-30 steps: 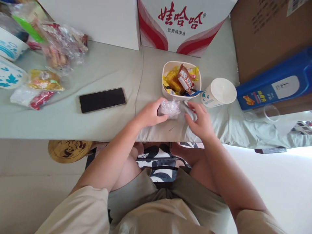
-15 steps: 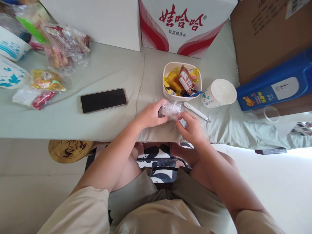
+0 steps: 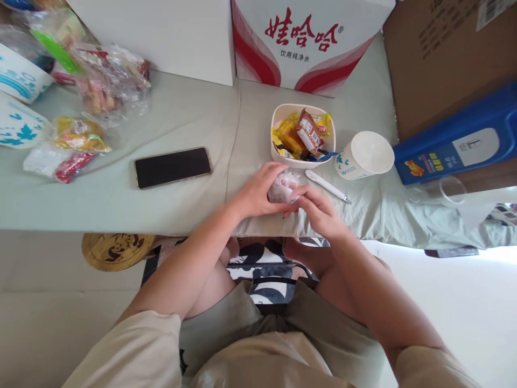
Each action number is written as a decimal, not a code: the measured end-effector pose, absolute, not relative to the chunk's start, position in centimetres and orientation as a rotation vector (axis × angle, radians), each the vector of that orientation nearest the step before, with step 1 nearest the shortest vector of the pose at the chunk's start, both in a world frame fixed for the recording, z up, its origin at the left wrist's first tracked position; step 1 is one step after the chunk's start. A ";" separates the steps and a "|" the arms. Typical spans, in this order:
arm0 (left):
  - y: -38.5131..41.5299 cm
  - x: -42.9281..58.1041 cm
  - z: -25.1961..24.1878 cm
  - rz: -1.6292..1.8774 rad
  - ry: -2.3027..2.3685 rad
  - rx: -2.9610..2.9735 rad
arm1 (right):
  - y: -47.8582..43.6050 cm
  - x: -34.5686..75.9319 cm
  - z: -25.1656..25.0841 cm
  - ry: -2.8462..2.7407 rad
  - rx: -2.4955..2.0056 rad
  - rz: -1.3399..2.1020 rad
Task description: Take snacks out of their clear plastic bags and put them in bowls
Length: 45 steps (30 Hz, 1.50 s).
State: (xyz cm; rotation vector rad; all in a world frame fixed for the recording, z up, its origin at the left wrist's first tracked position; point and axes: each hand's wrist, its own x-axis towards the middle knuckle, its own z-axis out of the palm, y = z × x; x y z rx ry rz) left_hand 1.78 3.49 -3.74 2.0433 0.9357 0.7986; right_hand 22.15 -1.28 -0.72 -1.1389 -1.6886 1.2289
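Both my hands meet on a small crumpled clear plastic wrapper (image 3: pixel 281 187) near the front edge of the cloth-covered table (image 3: pixel 121 205). My left hand (image 3: pixel 256 194) wraps around its left side with curled fingers. My right hand (image 3: pixel 319 210) pinches its right side. What is inside the wrapper is hard to make out. A white pen-like stick (image 3: pixel 326 186) lies just right of my hands. Behind them stands a cream bowl (image 3: pixel 278 116) full of snack packets.
A paper cup (image 3: pixel 363 156) lies tipped beside the bowl. A dark phone (image 3: pixel 173 167) lies at the left. Bagged snacks (image 3: pixel 76 143) and paper bowls (image 3: pixel 18 126) crowd the far left. Cartons (image 3: pixel 307 37) line the back, a blue bottle (image 3: pixel 456 145) and a clear cup (image 3: pixel 448 188) sit right.
My right hand left the white stick on the table and came left onto the wrapper. Both hands now squeeze the wrapper, which looks more bunched up.
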 end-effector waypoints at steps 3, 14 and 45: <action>3.5 1.8 -4.1 0.790 0.966 2.066 | -1.4 22.3 -0.7 -1.927 -1.194 0.979; 4.0 1.8 -3.7 1.069 1.388 1.701 | -0.9 22.8 -2.6 -2.188 -1.560 0.465; 3.5 1.8 -2.3 0.817 1.435 1.832 | -0.7 23.0 -1.8 -2.026 -1.368 0.538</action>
